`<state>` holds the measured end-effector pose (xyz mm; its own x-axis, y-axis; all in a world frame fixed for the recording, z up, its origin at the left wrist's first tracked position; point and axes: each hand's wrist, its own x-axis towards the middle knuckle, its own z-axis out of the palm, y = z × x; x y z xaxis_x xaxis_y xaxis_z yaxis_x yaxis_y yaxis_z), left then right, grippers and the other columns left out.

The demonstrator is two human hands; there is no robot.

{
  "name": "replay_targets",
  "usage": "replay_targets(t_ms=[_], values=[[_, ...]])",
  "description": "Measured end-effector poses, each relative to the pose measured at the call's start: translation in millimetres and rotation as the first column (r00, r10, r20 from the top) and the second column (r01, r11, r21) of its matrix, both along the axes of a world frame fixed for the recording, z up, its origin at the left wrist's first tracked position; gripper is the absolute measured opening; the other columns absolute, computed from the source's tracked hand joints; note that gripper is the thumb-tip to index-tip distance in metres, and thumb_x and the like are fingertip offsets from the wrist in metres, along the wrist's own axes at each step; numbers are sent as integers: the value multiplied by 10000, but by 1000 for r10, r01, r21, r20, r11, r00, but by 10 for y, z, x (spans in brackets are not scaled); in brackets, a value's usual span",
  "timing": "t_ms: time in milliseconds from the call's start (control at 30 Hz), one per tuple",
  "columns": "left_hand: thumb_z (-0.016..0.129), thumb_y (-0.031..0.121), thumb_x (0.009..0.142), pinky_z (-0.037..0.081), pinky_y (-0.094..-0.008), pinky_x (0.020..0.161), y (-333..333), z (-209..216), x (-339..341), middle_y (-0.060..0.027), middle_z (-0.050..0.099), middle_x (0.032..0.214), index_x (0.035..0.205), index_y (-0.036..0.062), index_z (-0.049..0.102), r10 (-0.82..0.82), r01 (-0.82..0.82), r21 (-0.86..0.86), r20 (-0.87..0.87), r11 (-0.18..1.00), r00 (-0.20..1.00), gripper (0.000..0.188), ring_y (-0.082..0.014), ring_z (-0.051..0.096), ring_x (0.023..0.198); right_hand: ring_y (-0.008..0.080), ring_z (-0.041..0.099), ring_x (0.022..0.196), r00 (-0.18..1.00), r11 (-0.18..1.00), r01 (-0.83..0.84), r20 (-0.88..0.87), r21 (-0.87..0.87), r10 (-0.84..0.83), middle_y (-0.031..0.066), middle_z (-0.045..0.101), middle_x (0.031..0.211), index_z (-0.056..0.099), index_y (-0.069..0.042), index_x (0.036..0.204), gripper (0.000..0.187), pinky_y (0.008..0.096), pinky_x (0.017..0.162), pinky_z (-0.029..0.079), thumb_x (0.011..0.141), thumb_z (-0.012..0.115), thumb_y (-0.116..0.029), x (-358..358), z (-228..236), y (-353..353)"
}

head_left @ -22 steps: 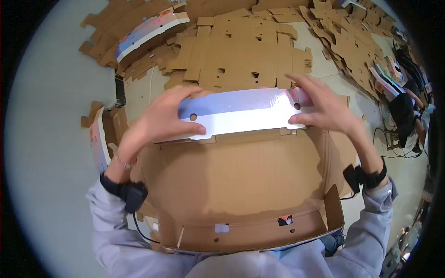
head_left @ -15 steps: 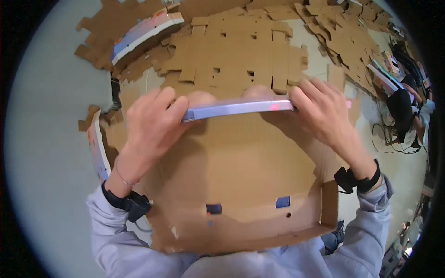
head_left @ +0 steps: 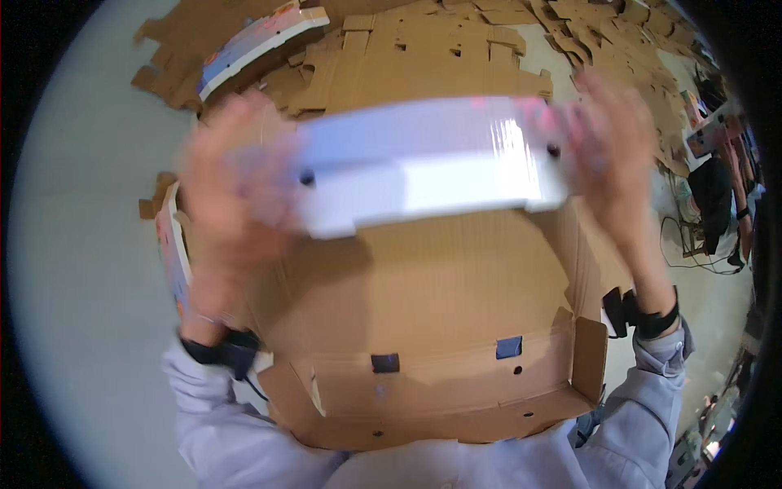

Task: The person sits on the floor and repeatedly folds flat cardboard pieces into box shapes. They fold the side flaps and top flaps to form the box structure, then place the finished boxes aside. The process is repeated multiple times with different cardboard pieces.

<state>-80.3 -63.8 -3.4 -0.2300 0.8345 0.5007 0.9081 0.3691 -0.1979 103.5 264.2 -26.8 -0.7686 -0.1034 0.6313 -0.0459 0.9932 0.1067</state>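
In front of me lies a large brown cardboard box (head_left: 440,285), partly folded up, with its plain inside showing. Its far flap (head_left: 440,179) leans toward me, so the glossy printed face shows in blue, pink and white, with a notched white edge and two dark holes. My left hand (head_left: 236,175) is closed on the flap's left end, blurred by motion. At the right end my right hand (head_left: 615,155) grips it, its fingers smeared too. The near wall (head_left: 440,391) of the box stands close to my body, with two cut-out slots and small round holes.
Flat brown cardboard sheets (head_left: 423,73) cover the floor beyond, with more cardboard piled (head_left: 627,73) at the far right. Printed box edges (head_left: 261,49) (head_left: 173,244) show on the left. Another person's arm (head_left: 737,171), a black object (head_left: 710,196) and cables (head_left: 692,261) are at the right.
The far flap, seen nearly edge-on before, has tipped toward me and now shows its printed face. Both hands moved with it, a little outward. The near wall shows more.
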Motion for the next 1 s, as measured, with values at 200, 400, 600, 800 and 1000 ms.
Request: replay_targets(t_ms=[200,400,600,800,1000], values=[[477,326,974,401,-357,994,-1762,199,-870,-151,629,1116,1316,19,479,379,-711,232,715,665,587,460,-235,591,1076,163,585,1030,832,723,537,130,-435,-539,135,631,1080,554,-8,1178,256,280,899,434,963,506,-137,1437,-356,1711],[479,330,948,445,-297,826,-3975,-2129,187,-19,570,1058,1165,42,572,471,-708,-311,881,634,34,372,-118,502,919,277,563,1069,-44,98,995,989,30,141,209,584,1137,549,9,1203,434,398,918,426,928,509,-323,4141,-2538,1747],[498,369,928,400,-369,890,-3179,-2196,1548,-76,517,1164,1230,43,524,603,-689,-518,785,508,-146,445,-194,461,1035,310,491,1145,108,-87,991,994,-104,35,217,459,1253,478,-7,1274,475,410,963,388,901,528,-297,4364,-2257,393],[518,407,909,354,-440,954,-1431,-730,971,-133,465,1270,1296,44,476,252,-644,127,850,754,462,533,-270,420,1151,342,419,1221,685,-43,703,692,-710,-227,226,334,1370,408,-24,1344,549,423,1008,349,875,547,-271,2696,-1305,128],[537,446,890,309,-512,1018,-480,-426,826,-189,413,1376,1361,45,428,177,-306,135,573,942,800,629,-346,378,1267,375,347,1297,911,465,393,406,-793,-78,234,210,1486,338,-40,1415,645,436,1053,311,848,566,-244,1065,-820,-481]])
